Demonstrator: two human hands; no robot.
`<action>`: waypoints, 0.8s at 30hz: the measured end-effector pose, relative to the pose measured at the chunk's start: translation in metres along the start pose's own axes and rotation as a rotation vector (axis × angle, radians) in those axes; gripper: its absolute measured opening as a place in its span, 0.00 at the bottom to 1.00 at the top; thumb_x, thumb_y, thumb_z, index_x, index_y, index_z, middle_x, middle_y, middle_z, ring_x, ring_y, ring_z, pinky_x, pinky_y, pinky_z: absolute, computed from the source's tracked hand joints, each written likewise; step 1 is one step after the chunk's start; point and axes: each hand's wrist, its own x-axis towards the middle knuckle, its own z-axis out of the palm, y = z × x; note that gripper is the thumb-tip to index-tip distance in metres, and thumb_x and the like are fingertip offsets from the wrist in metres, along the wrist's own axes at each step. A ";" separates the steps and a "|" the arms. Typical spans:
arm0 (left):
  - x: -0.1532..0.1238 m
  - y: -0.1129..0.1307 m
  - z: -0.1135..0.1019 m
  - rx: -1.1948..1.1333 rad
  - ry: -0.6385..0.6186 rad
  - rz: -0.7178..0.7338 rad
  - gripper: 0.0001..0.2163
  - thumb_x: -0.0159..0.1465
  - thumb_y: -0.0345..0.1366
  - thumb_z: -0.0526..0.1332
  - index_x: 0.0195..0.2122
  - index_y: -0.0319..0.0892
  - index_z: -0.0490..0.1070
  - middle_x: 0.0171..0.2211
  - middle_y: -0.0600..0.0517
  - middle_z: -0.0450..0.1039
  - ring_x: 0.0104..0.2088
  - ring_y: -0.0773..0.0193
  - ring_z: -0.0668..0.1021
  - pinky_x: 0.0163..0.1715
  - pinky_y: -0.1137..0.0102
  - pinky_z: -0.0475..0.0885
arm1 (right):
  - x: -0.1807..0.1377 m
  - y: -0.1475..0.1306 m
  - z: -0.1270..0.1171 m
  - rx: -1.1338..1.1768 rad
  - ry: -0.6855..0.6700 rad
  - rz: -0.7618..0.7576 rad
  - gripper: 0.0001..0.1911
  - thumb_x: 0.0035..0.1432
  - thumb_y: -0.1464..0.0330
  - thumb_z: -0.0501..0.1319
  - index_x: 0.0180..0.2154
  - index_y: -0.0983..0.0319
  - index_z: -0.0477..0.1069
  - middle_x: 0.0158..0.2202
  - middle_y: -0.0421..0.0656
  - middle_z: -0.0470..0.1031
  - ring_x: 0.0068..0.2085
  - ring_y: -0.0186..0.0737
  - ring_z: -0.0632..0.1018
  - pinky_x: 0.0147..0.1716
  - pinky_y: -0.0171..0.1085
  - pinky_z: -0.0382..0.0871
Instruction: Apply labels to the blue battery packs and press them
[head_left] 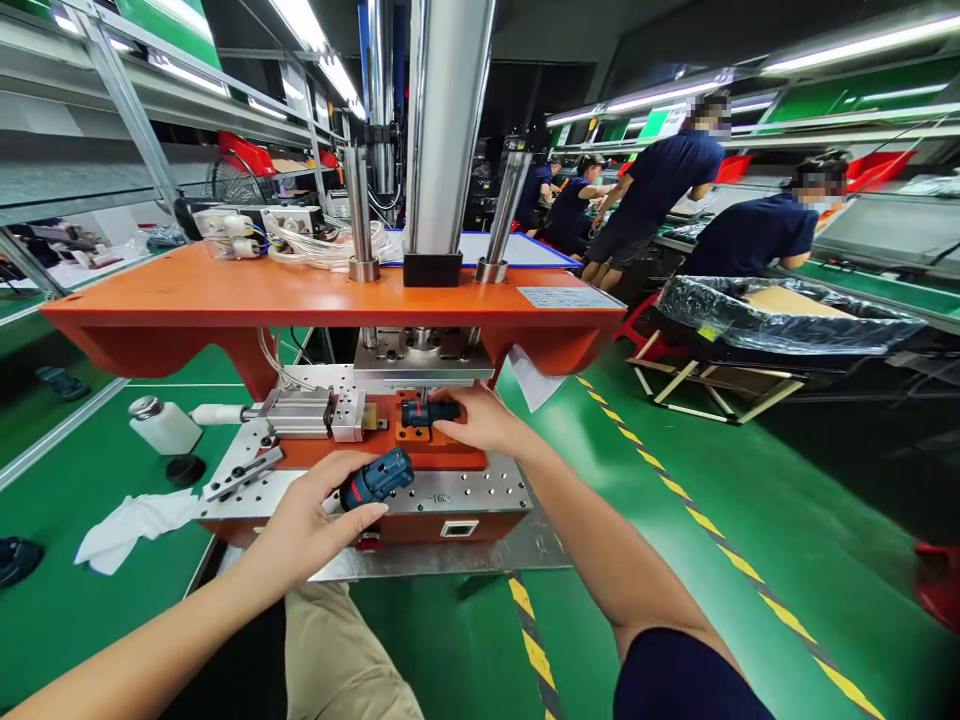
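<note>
My left hand (319,515) is closed around a dark blue tool housing (377,478) with a red marking, held above the front of the machine's metal base. A similar dark blue housing (417,412) lies on the orange fixture block (411,434) under the press plate (424,362). The fingers of my right hand (480,420) pinch its right end. A thin rod from the press plate comes down close behind this part; whether they touch I cannot tell. Left of the fixture, a horizontal pneumatic cylinder (296,412) points toward it.
The orange press frame (300,300) spans above both hands. At left are a white bottle (166,428), a black cap (184,469) and a white cloth (135,528). Several people sit or stand at right, behind a plastic-lined bin (787,325). Yellow-black tape (675,490) marks the green floor.
</note>
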 end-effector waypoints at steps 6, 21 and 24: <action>0.026 0.008 -0.007 0.141 0.007 0.092 0.21 0.64 0.46 0.66 0.57 0.46 0.71 0.55 0.47 0.75 0.54 0.52 0.78 0.53 0.61 0.75 | -0.007 -0.004 0.004 0.021 0.165 -0.027 0.15 0.56 0.71 0.67 0.47 0.61 0.73 0.48 0.49 0.77 0.52 0.51 0.76 0.53 0.51 0.71; 0.124 0.003 0.049 0.609 -0.214 0.232 0.24 0.73 0.43 0.52 0.66 0.37 0.62 0.66 0.38 0.63 0.65 0.49 0.68 0.65 0.52 0.63 | -0.168 -0.001 0.042 0.718 1.088 0.572 0.27 0.56 0.58 0.70 0.54 0.62 0.71 0.50 0.50 0.78 0.50 0.47 0.79 0.59 0.52 0.67; 0.106 0.004 0.048 0.705 -0.184 0.302 0.29 0.73 0.50 0.50 0.68 0.35 0.58 0.69 0.38 0.57 0.70 0.50 0.59 0.70 0.50 0.52 | -0.155 0.003 0.047 0.942 1.062 0.614 0.23 0.54 0.56 0.70 0.47 0.63 0.74 0.45 0.47 0.80 0.47 0.46 0.80 0.60 0.53 0.66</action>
